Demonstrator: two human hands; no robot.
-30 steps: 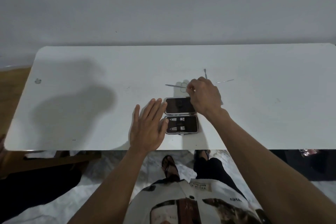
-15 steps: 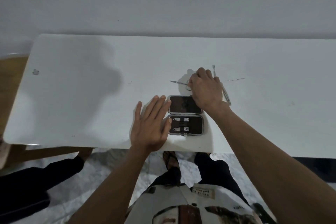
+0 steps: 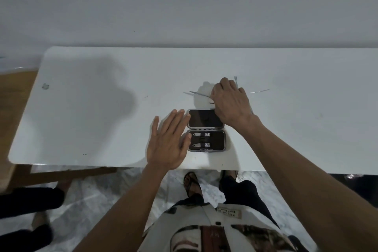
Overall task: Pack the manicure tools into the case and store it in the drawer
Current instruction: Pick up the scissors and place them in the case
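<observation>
A small black manicure case [image 3: 206,130] lies open on the white table [image 3: 102,118], near its front edge. Two nail clippers [image 3: 201,134] are strapped in its near half; the far half looks empty. My left hand [image 3: 168,141] rests flat, fingers apart, against the case's left side. My right hand [image 3: 230,102] is just behind the case, fingers closed around the handle end of small scissors [image 3: 199,93], whose blades point left on the table. A thin metal tool [image 3: 235,80] sticks out behind my right hand, and a slim pick [image 3: 259,91] lies to its right.
A small mark [image 3: 45,86] sits at the table's far left. A wooden bench [image 3: 12,108] stands beside the left end. Another person's dark-clothed legs [image 3: 26,210] are at the lower left, on the floor. My feet [image 3: 191,185] show under the table's edge.
My right hand has closed more tightly over the scissors' handles. My left hand stays flat by the case. The camera view has shifted slightly.
</observation>
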